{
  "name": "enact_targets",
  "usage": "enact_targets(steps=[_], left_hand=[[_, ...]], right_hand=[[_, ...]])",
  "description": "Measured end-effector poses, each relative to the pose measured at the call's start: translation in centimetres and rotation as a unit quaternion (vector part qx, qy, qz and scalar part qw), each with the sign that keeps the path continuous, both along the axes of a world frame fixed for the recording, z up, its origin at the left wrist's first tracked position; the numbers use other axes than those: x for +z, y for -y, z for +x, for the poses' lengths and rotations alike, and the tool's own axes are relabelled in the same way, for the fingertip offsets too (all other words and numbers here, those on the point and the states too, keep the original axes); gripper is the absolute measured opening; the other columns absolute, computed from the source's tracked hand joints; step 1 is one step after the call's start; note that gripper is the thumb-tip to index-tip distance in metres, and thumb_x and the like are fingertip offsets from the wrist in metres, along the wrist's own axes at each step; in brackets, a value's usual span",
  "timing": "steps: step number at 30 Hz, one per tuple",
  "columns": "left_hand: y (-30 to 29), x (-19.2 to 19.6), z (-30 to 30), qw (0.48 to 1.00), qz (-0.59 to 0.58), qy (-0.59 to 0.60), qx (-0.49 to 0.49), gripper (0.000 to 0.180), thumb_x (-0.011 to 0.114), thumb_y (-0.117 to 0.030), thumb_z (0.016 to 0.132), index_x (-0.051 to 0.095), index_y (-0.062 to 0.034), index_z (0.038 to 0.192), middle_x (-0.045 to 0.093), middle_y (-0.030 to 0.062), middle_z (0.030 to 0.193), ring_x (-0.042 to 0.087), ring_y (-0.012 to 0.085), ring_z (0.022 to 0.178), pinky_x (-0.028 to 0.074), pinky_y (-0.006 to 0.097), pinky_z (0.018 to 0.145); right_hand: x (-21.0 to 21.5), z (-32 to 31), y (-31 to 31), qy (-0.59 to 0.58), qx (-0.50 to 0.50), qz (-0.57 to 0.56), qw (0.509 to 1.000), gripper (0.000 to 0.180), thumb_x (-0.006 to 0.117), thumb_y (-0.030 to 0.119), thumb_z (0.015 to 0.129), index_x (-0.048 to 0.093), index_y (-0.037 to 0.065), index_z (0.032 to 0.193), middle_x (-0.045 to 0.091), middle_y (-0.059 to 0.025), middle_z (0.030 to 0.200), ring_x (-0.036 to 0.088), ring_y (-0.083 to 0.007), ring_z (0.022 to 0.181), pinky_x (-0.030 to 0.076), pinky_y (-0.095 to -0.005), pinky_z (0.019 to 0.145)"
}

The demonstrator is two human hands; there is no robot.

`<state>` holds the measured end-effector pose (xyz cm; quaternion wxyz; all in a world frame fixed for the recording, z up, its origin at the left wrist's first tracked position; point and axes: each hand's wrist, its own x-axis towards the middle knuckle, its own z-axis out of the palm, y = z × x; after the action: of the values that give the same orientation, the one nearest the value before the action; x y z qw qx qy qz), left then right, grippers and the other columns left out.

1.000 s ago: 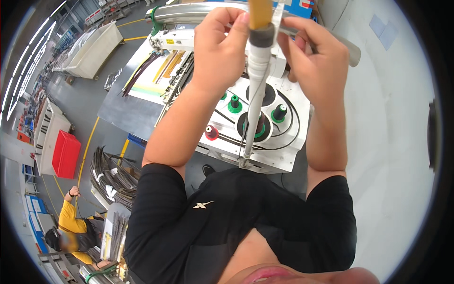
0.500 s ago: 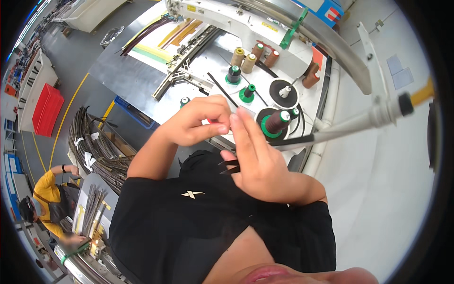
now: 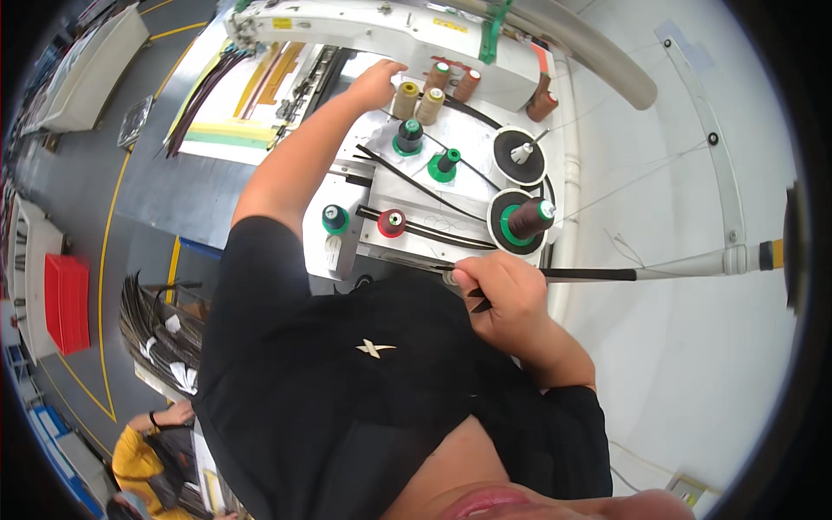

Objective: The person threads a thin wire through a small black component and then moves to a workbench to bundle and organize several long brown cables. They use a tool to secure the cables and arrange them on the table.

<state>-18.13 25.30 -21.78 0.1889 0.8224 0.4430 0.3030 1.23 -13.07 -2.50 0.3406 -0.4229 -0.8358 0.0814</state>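
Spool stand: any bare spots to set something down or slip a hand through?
Bare white patch on the spool stand between the green-based cone and the black disc. Another strip lies below the left hand, left of the dark cone. Crowded along the front edge: red spool, brown spool, black straps, right hand.

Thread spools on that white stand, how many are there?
10 visible: four by the left hand, two centre, two front-left, two on black discs, right. Others may be hidden.

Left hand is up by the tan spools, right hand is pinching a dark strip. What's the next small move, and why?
Probably close the left hand on the nearer tan spool: its fingers hover beside it, seemingly not yet gripping, while the right hand keeps the dark strip pinched.
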Motion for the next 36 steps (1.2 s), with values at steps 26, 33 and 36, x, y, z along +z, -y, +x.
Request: enact_targets(steps=[26,33,36], left_hand=[[27.1,18.7,-5.4,0.966,0.073,-0.015,-0.248,0.012,0.067,-0.014,0.091,0.066,-0.004,0.083,0.06,0.0115,0.077,0.062,0.0335,0.081,0.05,0.046,0.073],[28.6,12.7,-12.7,0.999,-0.001,-0.035,-0.013,0.014,0.066,-0.016,0.096,0.069,-0.0048,0.09,0.062,0.0103,0.086,0.06,0.0328,0.091,0.048,0.044,0.082],[30.2,10.3,-13.6,0.991,-0.01,-0.104,0.088,0.013,0.066,-0.017,0.096,0.074,-0.0068,0.097,0.065,0.0099,0.102,0.059,0.0324,0.106,0.046,0.046,0.094]], right_hand=[[-3.4,-1.9,-3.9,-0.248,0.131,-0.449,0.848,0.012,0.066,0.012,0.099,0.07,0.001,0.096,0.068,-0.0102,0.099,0.064,-0.0131,0.087,0.049,-0.0265,0.074],[-3.4,-0.6,-2.3,-0.295,0.142,-0.409,0.852,0.016,0.065,0.012,0.101,0.068,-0.002,0.095,0.065,-0.0007,0.074,0.054,-0.0057,0.064,0.042,-0.0221,0.059],[-3.2,-0.6,-2.3,-0.251,0.128,-0.385,0.879,0.014,0.066,0.01,0.1,0.069,-0.002,0.094,0.064,-0.0018,0.073,0.052,-0.0074,0.064,0.042,-0.0238,0.06]])
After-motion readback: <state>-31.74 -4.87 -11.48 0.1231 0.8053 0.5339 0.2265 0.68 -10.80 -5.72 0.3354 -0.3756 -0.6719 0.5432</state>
